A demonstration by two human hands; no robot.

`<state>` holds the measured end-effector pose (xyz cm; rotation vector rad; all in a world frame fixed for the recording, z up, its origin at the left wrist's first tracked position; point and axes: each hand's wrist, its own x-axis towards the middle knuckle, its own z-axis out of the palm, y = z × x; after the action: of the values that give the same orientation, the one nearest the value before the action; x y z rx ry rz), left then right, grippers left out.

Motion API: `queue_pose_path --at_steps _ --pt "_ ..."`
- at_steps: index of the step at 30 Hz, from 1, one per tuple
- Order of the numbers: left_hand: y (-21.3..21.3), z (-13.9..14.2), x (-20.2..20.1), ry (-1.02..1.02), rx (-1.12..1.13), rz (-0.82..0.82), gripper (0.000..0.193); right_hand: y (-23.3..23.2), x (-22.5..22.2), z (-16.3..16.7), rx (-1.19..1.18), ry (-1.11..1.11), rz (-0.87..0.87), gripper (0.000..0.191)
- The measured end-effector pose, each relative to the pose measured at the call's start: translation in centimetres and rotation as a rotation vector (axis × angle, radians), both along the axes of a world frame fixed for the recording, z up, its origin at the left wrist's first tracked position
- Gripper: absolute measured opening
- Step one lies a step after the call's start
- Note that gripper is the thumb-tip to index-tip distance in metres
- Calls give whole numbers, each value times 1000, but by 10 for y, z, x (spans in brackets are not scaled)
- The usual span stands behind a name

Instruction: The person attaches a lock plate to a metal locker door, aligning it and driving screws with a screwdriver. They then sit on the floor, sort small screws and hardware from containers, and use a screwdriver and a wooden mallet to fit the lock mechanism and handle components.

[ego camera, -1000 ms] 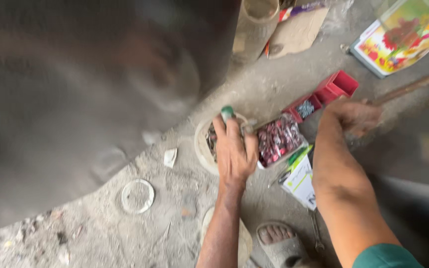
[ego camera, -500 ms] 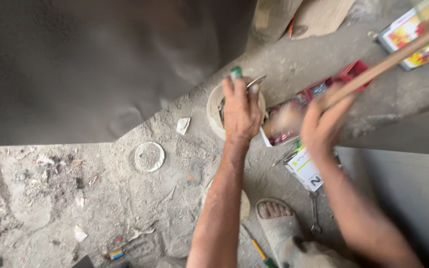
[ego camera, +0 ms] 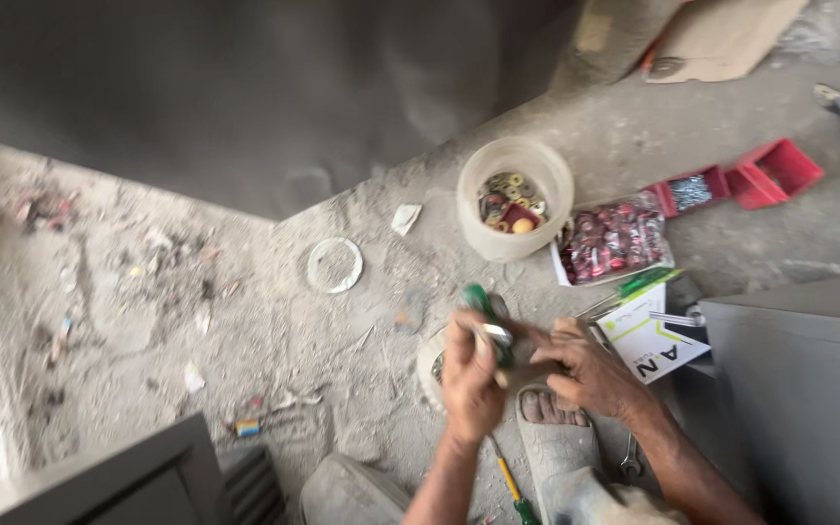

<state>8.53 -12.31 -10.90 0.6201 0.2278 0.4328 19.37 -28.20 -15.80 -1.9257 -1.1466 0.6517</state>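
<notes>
Crouched on the dusty concrete floor [ego camera: 245,321], I bring both hands together just above my sandalled foot [ego camera: 551,433]. My left hand [ego camera: 471,374] is closed around a green-handled tool [ego camera: 483,306] and a small metal piece — too blurred to name — while my right hand [ego camera: 590,369] curls its fingers against the same piece from the other side. As I judge it, the fitting is mid-way: the part is picked, nothing yet set down finished. Ahead stands an open plastic tub [ego camera: 515,199] of mixed washers and rings; beside it a box of red pieces [ego camera: 614,241], then two small red trays [ego camera: 736,180] — one with silvery screws, one apparently empty.
</notes>
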Motion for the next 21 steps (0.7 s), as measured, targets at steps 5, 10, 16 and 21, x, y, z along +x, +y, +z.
queue_pose_path --at_steps 5,10,16,21 --pt "-61 -1 -58 -12 -189 74 12 3 -17 -1 -148 112 182 16" --pt "-62 11 -115 297 191 456 14 -21 -54 -20 -269 23 329 15" --pt "11 -30 -163 562 474 377 11 -32 -76 -23 -259 -241 238 12" --pt "28 -71 -192 735 180 301 16 -51 -91 55 -259 -267 29 9"
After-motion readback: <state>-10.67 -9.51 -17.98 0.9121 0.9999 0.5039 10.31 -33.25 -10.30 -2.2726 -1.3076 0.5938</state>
